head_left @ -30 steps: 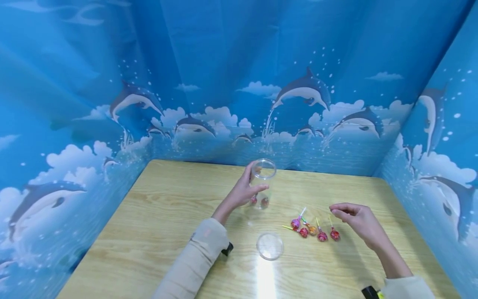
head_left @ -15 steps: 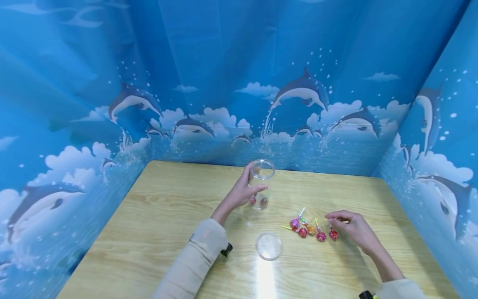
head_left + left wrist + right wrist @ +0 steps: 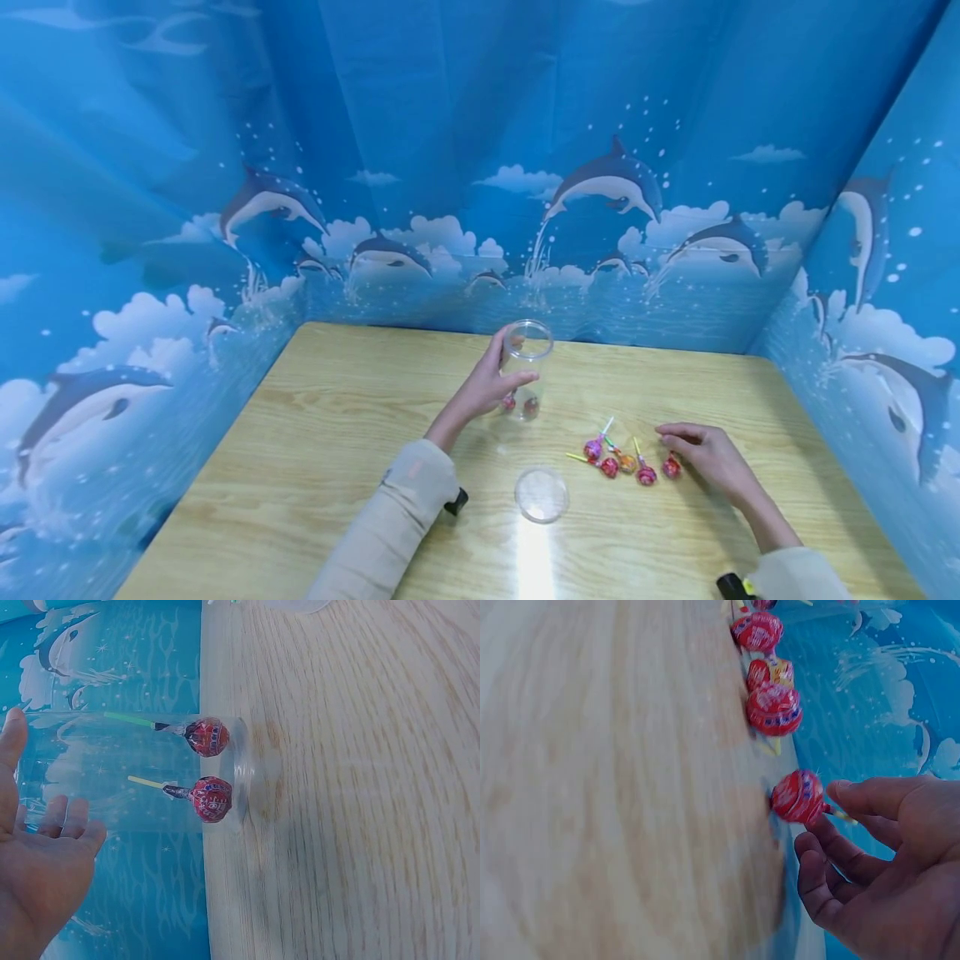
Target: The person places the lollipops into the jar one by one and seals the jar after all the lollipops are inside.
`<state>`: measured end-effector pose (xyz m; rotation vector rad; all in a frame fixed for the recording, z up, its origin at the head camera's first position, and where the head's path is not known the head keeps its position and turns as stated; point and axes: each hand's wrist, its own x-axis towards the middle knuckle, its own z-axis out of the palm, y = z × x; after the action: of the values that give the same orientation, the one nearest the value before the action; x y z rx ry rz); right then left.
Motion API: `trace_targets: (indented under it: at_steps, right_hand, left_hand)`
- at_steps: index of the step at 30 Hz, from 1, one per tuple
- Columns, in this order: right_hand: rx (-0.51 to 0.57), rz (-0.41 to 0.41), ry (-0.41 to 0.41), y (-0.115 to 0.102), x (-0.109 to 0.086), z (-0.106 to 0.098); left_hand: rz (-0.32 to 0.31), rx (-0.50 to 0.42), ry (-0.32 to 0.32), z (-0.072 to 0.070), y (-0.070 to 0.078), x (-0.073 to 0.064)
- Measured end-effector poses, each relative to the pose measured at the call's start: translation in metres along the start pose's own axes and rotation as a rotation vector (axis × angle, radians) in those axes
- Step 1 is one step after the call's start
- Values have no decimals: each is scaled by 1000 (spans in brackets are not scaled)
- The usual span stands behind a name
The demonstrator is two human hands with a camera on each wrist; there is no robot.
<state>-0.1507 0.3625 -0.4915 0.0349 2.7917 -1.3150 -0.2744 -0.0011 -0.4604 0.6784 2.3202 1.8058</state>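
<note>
My left hand [image 3: 487, 379] grips a clear plastic jar [image 3: 534, 371] standing upright and uncapped on the table, fingers behind it and thumb across its front. Inside, two red-wrapped lollipops [image 3: 211, 799] rest heads down on the jar's bottom, sticks up. At the right, my right hand [image 3: 708, 454] has its thumb and fingers around the stick of a red lollipop [image 3: 799, 796]; the wrapped head shows just past the fingertips. To its left, several more lollipops lie in a loose group, among them a purple one [image 3: 592, 450] and an orange one [image 3: 627, 463].
A round clear lid [image 3: 542, 495] lies flat on the wooden table [image 3: 337, 417], nearer the person than the jar. A blue curtain [image 3: 450, 167] printed with dolphins stands along the table's back and sides.
My right hand has come down and left onto the rightmost lollipop's stick, which it now covers; that lollipop's head has shifted slightly. The left hand and jar stay in place.
</note>
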Motion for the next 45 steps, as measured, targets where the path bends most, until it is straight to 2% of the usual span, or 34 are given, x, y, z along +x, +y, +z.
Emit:
trace_targets:
  at_steps: [10,15,23,27,35,45]
  right_hand:
    - [22,57,23,17,-2,-8]
    - [37,51,37,26,-7,-14]
    - [-32,15,84,35,-17,-19]
    - [-29,21,121,37,-22,-20]
    - [38,80,133,40,-33,-23]
    - [260,190,97,48,-46,-29]
  left_hand:
    - [15,6,3,1,0,0]
    - [21,1,1,1,0,-1]
    - [22,-1,0,0,-1,-1]
    - [24,1,-1,0,-2,0]
    - [11,6,0,0,-2,0]
    - [22,-6,-3,0,-2,0]
